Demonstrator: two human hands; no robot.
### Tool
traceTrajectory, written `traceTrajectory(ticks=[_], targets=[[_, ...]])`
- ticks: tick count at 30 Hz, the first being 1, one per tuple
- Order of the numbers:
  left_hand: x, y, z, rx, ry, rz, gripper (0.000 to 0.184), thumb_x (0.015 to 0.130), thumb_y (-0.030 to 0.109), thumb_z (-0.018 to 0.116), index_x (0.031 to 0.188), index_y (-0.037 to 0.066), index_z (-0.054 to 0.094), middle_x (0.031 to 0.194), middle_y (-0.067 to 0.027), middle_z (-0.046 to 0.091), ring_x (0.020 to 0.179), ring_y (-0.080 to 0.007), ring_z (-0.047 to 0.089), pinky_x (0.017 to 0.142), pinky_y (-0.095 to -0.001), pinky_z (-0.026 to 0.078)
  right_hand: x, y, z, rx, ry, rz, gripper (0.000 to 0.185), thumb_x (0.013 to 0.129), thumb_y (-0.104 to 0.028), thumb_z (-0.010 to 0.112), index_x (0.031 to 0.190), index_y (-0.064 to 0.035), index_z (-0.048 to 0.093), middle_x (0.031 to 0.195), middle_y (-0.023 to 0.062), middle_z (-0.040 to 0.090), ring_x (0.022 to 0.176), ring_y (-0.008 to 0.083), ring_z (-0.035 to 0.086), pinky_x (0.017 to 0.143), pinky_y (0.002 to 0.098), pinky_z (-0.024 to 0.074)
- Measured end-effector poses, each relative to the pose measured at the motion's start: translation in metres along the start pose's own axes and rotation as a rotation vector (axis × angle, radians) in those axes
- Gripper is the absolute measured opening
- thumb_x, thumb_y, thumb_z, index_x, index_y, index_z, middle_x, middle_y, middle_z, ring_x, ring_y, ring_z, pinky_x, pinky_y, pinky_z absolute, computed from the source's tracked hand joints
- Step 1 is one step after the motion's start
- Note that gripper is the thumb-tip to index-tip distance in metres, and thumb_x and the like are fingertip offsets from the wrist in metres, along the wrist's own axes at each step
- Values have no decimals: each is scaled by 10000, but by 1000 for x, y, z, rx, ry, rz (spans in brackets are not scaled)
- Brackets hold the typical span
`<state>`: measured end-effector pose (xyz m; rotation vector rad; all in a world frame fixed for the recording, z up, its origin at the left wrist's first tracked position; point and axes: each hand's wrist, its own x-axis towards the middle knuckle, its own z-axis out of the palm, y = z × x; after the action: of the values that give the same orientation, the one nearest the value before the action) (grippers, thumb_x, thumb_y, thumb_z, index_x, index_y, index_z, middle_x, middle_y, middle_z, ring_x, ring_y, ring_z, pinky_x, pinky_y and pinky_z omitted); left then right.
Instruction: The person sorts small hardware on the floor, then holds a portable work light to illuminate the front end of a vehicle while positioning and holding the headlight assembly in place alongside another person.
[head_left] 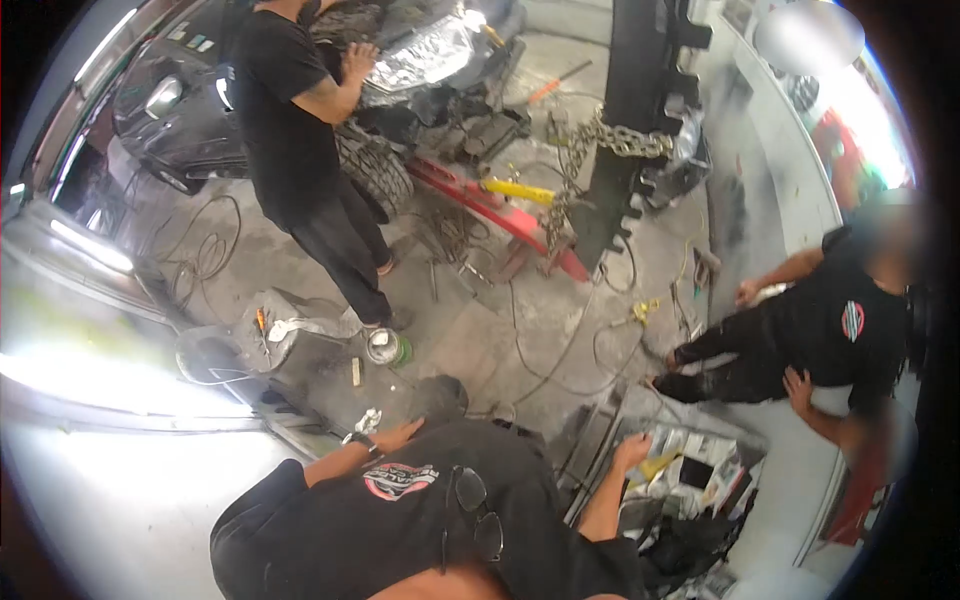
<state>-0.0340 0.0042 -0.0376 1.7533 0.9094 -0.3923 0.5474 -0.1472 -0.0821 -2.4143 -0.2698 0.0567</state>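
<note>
My left hand, with a watch on its wrist, rests by my dark trouser knee, its fingers stretched out. On the other side, my right hand is held with curled fingers above the edge of a cluttered tray. Whatever it may hold is too small to tell. In that tray lie papers, a yellow piece, a dark flat rectangle and black material. Glasses hang on the front of my black shirt.
A person touches a dark car; another person is at right. A toothed black post carries a chain near a red beam and yellow cylinder. Hoses cross the floor near a can.
</note>
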Motion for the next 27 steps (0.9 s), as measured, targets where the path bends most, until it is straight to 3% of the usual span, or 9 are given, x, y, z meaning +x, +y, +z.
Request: traceTrajectory(ticks=[3,6,9,12,15,21,27], targets=[[-22,-41,18,-94,-57,223,824,946,310,556,1583,121,70,1618,-241,125,1449,-431,272,1193,-474,246,3,-5,-6,-46,41,57,309,967,-176,508,1133,67,602,1112,297,649,1021,473,610,875,519,472],[-58,-38,25,-127,-94,196,852,925,320,574,1582,116,71,1618,-240,122,1445,-431,281,1188,-476,255,10,-7,-11,-211,-60,129,292,954,-190,515,1082,58,600,1076,300,647,992,474,617,846,543,481],[-92,6,17,-119,-107,106,881,905,330,592,1581,112,72,1619,-239,118,1440,-430,289,1183,-478,265,31,27,3,-545,-125,-80,242,941,-194,538,1059,4,611,1002,238,643,905,434,636,810,534,496],[-113,39,22,-97,-88,57,910,884,341,611,1580,107,73,1619,-237,115,1436,-430,298,1178,-480,274,42,29,-1,-642,-160,-225,213,911,-211,577,999,-21,617,960,207,626,859,413,639,758,531,512],[-113,60,30,-62,-45,35,938,864,351,629,1579,103,74,1620,-236,111,1432,-429,306,1173,-482,284,64,60,13,-593,-134,-452,203,850,-193,610,911,-4,649,926,233,643,845,439,636,732,537,513],[-83,81,31,13,20,17,996,823,371,666,1577,94,76,1621,-233,105,1424,-428,323,1163,-487,302,102,66,8,-615,-525,-532,251,717,-134,591,770,100,665,831,325,662,829,484,645,754,543,498],[-67,90,23,51,23,22,1054,783,392,702,1575,85,78,1622,-230,98,1415,-427,340,1152,-491,321,98,48,-7,-413,-492,-310,357,709,-208,621,832,123,674,836,336,663,799,519,629,765,560,475]])
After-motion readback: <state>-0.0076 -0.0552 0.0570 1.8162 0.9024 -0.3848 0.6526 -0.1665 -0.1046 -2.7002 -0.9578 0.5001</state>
